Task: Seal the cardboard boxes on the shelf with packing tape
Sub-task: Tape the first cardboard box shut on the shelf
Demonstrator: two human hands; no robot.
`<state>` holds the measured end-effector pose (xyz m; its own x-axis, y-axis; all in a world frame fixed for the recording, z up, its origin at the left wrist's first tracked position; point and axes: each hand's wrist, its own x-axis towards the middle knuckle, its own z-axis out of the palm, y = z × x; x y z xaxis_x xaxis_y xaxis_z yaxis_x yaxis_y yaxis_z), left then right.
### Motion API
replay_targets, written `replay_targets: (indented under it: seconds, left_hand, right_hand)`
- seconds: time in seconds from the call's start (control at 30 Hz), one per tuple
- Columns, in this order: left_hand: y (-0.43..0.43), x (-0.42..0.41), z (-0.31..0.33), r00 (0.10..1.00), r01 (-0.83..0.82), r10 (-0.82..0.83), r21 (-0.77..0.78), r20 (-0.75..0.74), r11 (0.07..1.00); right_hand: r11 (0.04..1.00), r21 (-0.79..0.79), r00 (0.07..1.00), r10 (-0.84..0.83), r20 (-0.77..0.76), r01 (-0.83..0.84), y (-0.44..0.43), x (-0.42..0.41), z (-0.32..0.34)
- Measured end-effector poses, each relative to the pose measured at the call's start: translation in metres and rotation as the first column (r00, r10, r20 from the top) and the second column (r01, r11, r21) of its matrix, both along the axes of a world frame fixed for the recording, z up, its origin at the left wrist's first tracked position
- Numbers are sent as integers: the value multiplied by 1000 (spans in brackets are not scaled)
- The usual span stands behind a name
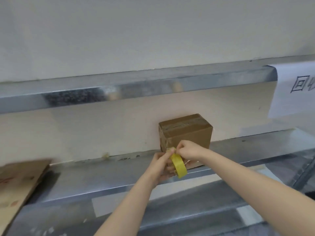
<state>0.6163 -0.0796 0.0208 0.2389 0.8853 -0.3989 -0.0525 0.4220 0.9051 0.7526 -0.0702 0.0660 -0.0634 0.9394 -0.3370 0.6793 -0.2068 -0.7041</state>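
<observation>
A small brown cardboard box (187, 132) stands on the metal shelf (102, 174) against the back wall. Clear tape runs across its top and down its left corner. Just in front of the box, my left hand (161, 165) grips a yellow roll of packing tape (179, 166) from the left side. My right hand (189, 149) pinches the tape's free end at the top of the roll, close to the box's lower front face. The box's bottom front is hidden behind both hands.
A flattened cardboard piece (18, 186) lies at the left end of the shelf. An upper metal shelf edge (136, 84) overhangs the box. A white paper label (294, 89) with handwriting hangs at the upper right. Lower shelf rails show below.
</observation>
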Motion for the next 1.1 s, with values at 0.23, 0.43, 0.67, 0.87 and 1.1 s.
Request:
replay_targets:
  seconds: [0.23, 0.43, 0.67, 0.87, 1.1]
  left_hand:
    - [-11, 50, -4, 967, -236, 238, -34, 95, 971]
    - [2, 69, -5, 916, -401, 401, -30, -2, 916]
    - [9, 69, -17, 887, -457, 457, 17, -66, 889]
    - [9, 68, -21, 891, -449, 451, 40, -47, 893]
    - [11, 73, -19, 907, -418, 419, 35, -36, 908]
  right_hand:
    - [996, 83, 994, -16, -110, 25, 2, 43, -10]
    - [962, 244, 990, -136, 44, 121, 19, 109, -27]
    - [993, 97, 938, -91, 334, 62, 44, 154, -77]
    - [1000, -20, 853, 5, 521, 7, 52, 164, -113]
    - [999, -32, 791, 10, 612, 11, 54, 180, -124]
